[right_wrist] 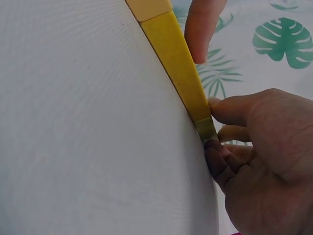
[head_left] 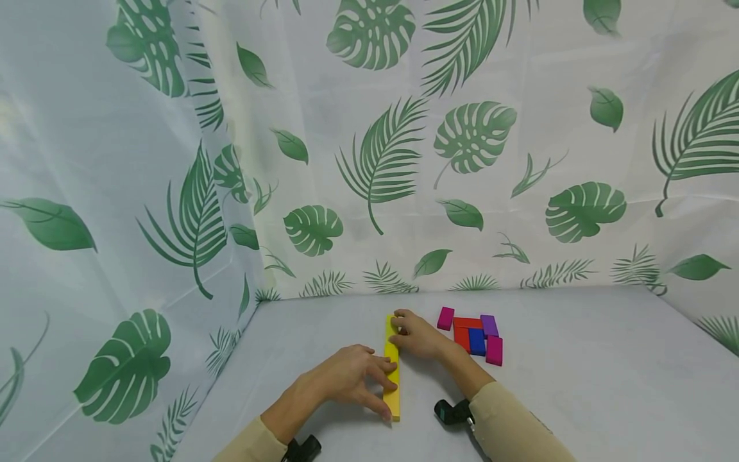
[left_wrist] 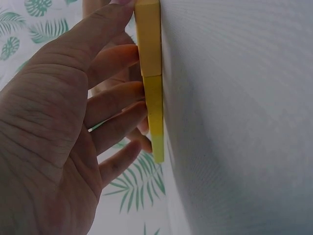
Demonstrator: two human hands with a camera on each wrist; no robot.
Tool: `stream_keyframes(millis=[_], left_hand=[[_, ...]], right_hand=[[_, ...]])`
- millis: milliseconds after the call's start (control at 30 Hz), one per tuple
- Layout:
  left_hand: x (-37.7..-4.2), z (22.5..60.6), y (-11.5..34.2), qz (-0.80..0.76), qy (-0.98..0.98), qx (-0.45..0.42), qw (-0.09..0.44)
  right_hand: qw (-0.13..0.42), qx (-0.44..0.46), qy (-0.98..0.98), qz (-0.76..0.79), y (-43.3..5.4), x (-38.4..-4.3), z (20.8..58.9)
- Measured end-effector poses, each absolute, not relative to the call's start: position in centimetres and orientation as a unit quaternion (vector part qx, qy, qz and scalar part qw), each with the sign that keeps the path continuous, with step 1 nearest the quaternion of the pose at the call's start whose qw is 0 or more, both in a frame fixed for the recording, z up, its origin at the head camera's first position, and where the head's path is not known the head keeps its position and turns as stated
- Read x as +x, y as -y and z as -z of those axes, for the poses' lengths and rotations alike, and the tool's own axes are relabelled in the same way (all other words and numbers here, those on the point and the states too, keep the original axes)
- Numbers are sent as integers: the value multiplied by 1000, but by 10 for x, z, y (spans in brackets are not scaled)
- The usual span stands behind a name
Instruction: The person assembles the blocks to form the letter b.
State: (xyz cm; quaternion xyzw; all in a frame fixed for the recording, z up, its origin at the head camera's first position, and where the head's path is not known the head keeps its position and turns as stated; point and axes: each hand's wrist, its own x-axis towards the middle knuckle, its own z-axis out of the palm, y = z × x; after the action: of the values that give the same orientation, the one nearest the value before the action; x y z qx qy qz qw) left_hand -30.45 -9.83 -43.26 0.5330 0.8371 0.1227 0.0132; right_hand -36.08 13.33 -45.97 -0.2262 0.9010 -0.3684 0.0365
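A straight row of yellow blocks (head_left: 392,401) lies end to end on the table, running away from me; seams between blocks show in both wrist views. My left hand (head_left: 352,374) reaches in from the left, its fingers spread and fairly straight. Its fingertips touch the row along its length, and the thumb is at the near end. From the other side, my right hand (head_left: 420,335) holds the far block. The right wrist view shows that thumb (right_wrist: 232,110) at the upper face and other fingertips curled at the row's far end.
Right of the row sits a cluster of flat blocks: red (head_left: 462,338), blue (head_left: 476,342), purple (head_left: 489,325) and magenta (head_left: 494,351). Another magenta block (head_left: 446,318) lies at its left. Leaf-print sheeting (head_left: 392,256) rises behind the white table (head_left: 577,385) and at both sides.
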Motion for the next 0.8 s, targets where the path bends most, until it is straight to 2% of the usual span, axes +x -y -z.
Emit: stream_keyframes(millis=[500,800], left_hand=[[-305,434,99,-123,-841,526,24],[-304,432,99,-113,-837,535,13]], right_hand=[[26,-216,-905,366,-135,-359,461],[22,-224,-902,368,-135,-360,460]])
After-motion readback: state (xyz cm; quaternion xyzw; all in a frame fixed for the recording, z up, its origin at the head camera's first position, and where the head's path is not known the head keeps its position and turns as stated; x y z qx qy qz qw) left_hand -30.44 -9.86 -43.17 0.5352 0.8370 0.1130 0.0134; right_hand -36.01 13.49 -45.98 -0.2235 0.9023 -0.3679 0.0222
